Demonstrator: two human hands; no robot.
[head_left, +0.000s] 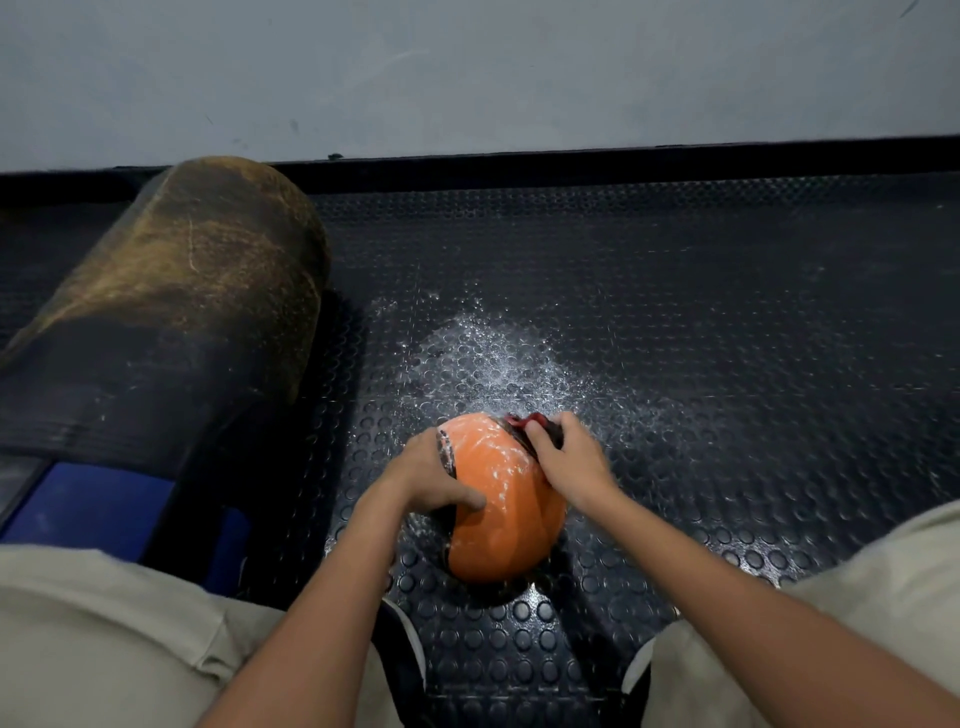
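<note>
Head view, left to right. Far left we see a big dark roll (171, 312) lying on the studded rubber floor mat (727, 338), with brown dust over its upper side. A blue block (88, 506) sits at the roll's near end, partly tucked under it. Below that is a left leg in beige trousers (104, 639).

Centre: the left hand (431, 475) grips the orange shell (506, 514) on its left flank. Its fingers wrap over the dark rim and the thumb is pressed flat on the orange surface. The shell rests dome-up on the floor mat between the knees, tilted, smeared with white dust.

Just right of that, the right hand (569, 460) has its fingers curled tight, holding a red pad (524, 423) against the shell's far upper edge. We can't tell what the pad is made of, as it's mostly hidden under the fingers.

White dust (498, 358) is scattered on the floor mat just beyond the shell, spreading to the right. A right leg in beige trousers (857, 623) is at the lower right. A grey wall (467, 73) runs along the back.
</note>
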